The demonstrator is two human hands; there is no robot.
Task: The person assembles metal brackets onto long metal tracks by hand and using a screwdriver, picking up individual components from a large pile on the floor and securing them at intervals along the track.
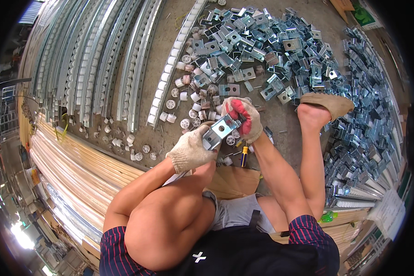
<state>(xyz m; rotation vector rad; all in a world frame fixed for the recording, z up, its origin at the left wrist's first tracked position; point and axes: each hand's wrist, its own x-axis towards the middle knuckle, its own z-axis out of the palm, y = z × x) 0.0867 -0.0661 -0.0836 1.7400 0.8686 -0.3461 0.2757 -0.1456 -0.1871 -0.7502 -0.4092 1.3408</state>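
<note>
In front of my knees I hold a shiny metal bracket [222, 128], a bent plate with a round hole. My left hand [190, 148], in a pale knit work glove, is closed round its near left end. My right hand [244, 118] wears a similar glove with a red palm. Its fingers are curled at the bracket's far right end, and part of that end is hidden by them. Just below my right hand, a screwdriver [244, 157] with a yellow and dark blue handle lies on the floor. White wheels [185, 123] are scattered beyond my left hand.
A large heap of metal brackets [262, 41] covers the floor ahead, with another heap [363, 138] at the right. Long metal roller rails [92, 60] lie at the far left. Wrapped long tubes [78, 170] are stacked nearer. Flattened cardboard [234, 181] lies between my legs.
</note>
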